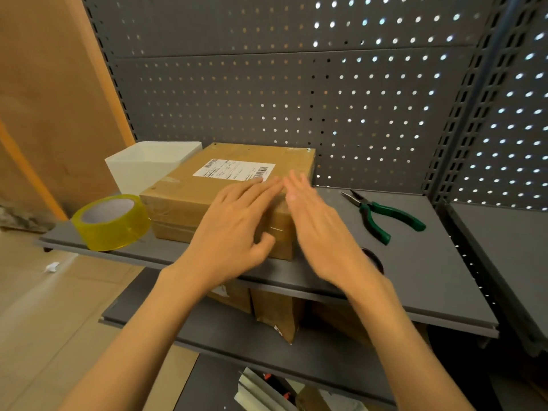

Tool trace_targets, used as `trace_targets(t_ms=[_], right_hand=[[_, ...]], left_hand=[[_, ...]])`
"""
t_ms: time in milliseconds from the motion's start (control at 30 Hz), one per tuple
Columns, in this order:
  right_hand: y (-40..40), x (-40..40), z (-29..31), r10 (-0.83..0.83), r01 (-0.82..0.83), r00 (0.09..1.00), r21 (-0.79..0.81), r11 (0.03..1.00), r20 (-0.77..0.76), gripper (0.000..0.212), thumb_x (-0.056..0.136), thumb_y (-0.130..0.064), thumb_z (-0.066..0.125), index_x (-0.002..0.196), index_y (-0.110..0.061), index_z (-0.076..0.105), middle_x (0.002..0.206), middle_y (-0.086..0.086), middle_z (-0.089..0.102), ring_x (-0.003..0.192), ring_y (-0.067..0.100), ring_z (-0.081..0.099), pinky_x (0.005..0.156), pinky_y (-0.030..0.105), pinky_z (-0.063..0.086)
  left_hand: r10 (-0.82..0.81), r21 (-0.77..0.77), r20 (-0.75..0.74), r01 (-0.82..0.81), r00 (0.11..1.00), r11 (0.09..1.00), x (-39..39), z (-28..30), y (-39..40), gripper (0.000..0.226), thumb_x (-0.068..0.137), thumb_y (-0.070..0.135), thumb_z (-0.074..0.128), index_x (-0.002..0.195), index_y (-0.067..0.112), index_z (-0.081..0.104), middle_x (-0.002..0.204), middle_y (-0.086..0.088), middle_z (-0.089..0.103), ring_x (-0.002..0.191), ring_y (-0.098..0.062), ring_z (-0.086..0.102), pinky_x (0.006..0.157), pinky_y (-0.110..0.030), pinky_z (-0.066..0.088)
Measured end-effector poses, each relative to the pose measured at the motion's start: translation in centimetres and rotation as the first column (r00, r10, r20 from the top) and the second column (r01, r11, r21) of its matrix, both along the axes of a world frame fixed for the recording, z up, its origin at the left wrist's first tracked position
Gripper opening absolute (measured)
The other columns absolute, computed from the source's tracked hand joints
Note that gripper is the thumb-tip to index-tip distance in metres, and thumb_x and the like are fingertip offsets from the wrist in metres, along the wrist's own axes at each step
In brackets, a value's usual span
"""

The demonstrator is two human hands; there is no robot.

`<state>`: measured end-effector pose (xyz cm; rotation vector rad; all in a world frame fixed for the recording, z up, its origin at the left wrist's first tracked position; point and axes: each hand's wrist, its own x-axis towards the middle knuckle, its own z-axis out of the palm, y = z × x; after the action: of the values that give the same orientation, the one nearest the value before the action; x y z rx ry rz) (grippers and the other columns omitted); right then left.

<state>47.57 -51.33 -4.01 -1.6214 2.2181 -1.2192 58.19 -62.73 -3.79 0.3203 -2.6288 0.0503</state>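
A taped brown cardboard box (207, 185) with a white shipping label (234, 169) lies on the grey metal shelf (415, 277). My left hand (234, 232) lies flat on the box's near right part, fingers straight and reaching toward the label, thumb at the front face. My right hand (320, 229) hovers edge-on beside the box's right side with straight fingers; whether it touches the box I cannot tell.
A yellowish tape roll (111, 222) sits left of the box, a white plastic bin (145, 164) behind it. Green-handled pliers (382, 213) lie to the right. A dark round object (375, 258) peeks from behind my right wrist. Pegboard backs the shelf; more boxes stand below.
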Motion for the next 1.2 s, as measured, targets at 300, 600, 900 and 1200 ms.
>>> trace_targets(t_ms=[300, 600, 900, 1200], right_hand=[[0.7, 1.9, -2.1, -0.069, 0.065, 0.966, -0.026, 0.998, -0.249, 0.049, 0.102, -0.032, 0.027, 0.147, -0.014, 0.021, 0.155, -0.003, 0.019, 0.132, -0.009, 0.0, 0.107, 0.008, -0.002], [-0.5, 3.3, -3.5, 0.004, 0.124, 0.888, -0.248, 0.961, 0.46, 0.063, 0.099, -0.031, 0.037, 0.149, -0.03, -0.003, 0.157, -0.014, 0.01, 0.141, -0.002, 0.011, 0.116, 0.024, 0.017], [-1.1, 3.8, -5.0, -0.04, 0.139, 0.785, -0.113, 0.984, 0.618, 0.063, 0.099, -0.042, 0.029, 0.145, -0.036, -0.014, 0.157, -0.014, -0.001, 0.143, 0.003, 0.006, 0.117, 0.028, 0.013], [0.1, 3.2, -4.1, -0.077, 0.11, 0.776, -0.015, 0.994, 0.627, 0.065, 0.097, -0.048, 0.029, 0.148, -0.03, -0.006, 0.157, -0.007, 0.011, 0.142, 0.011, 0.015, 0.113, 0.03, 0.017]], left_hand=[[0.098, 0.0, 0.148, -0.099, 0.984, 0.995, -1.2, -0.5, -1.7, 0.086, 0.067, 0.044, 0.042, 0.147, 0.017, 0.026, 0.152, -0.001, 0.03, 0.137, -0.019, 0.03, 0.111, -0.032, 0.02], [-0.221, 0.199, 0.04, 0.209, 0.974, 0.957, -0.7, -0.2, -0.8, 0.076, 0.082, 0.033, 0.048, 0.149, 0.022, 0.015, 0.156, 0.008, 0.012, 0.144, -0.004, 0.004, 0.116, -0.018, -0.001], [-0.196, 0.039, -0.074, 0.199, 0.978, 0.979, -2.1, -3.0, -1.3, 0.052, 0.09, 0.026, 0.041, 0.139, 0.008, 0.04, 0.142, -0.01, 0.045, 0.132, -0.021, 0.039, 0.106, -0.044, 0.034], [-0.083, -0.018, -0.042, 0.082, 0.996, 0.996, -1.5, -2.6, -0.5, 0.051, 0.089, 0.036, 0.037, 0.136, 0.017, 0.047, 0.138, -0.012, 0.049, 0.127, -0.028, 0.046, 0.104, -0.037, 0.031]])
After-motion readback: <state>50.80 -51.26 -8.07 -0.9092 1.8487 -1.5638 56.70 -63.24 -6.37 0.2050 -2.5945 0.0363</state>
